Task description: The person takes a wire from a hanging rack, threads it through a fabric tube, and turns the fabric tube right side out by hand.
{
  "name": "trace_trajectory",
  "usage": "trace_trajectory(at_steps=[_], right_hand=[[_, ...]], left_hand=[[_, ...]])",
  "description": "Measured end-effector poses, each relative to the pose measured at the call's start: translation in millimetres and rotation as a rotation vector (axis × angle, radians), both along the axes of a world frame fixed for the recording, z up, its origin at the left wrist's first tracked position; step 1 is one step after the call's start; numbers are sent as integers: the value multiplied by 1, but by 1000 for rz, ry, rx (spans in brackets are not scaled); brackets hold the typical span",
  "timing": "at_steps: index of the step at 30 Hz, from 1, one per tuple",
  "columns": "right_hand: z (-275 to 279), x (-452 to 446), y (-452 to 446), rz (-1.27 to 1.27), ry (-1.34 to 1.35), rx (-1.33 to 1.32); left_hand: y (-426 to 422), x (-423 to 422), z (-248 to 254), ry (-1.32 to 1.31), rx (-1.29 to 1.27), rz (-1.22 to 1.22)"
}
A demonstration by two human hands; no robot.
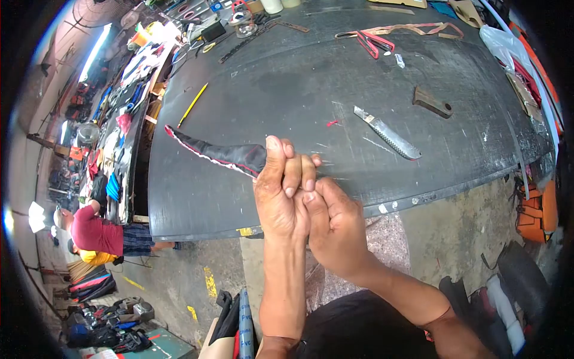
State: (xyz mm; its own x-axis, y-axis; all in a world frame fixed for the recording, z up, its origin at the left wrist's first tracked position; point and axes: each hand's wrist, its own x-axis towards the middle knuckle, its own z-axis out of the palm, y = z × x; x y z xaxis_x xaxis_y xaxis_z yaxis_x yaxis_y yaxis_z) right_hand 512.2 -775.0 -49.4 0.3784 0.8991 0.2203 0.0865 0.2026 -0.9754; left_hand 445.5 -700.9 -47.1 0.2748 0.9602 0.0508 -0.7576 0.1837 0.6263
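A long, tapered black piece [224, 154], leather-like with red edging and a ragged whitish edge, extends leftward from behind my left hand [280, 191]. Its near end is hidden by the thumb, so whether the hand grips it or only overlaps it is unclear. My left hand is palm up, fingers curled in and thumb pointing away from me. Against its palm and fingertips presses my right hand [336, 224], closed in a pinch. Anything between those fingers is too small or hidden to name. Right of the hands lies a utility knife [388, 134] with its blade out.
On the dark table [203, 206] are a yellow pencil [192, 105], a brown flat piece with a hole [431, 103], red-handled scissors [375, 45] and a strap [412, 27]. Tools crowd the far edge. A person in a dark red shirt [98, 232] stands left.
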Motion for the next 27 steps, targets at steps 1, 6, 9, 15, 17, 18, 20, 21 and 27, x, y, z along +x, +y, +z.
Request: trace_trajectory(at_steps=[1,6,9,15,17,18,20,21,27], right_hand=[[0,-1,2,2,1,0],[-7,0,15,14,94,33],[-14,10,16,-3,77,34],[-15,17,0,18,-157,-64],[-15,16,-3,20,-191,-65],[-13,13,-2,7,-177,-18],[-10,10,0,-23,-152,79],[-11,10,-1,-24,-151,73],[-14,2,1,-6,-105,22]], left_hand=[[0,-1,-3,-4,-14,-9],[-9,3,0,95,-106,41],[-10,4,13,66,-185,39],[10,-14,12,-88,-375,-71],[11,-15,-6,-114,-307,-84],[11,-12,-10,-141,-230,-103],[9,-7,-14,-168,-155,-128],[6,-5,-15,-130,-170,-84],[2,-1,-9,0,-134,24]])
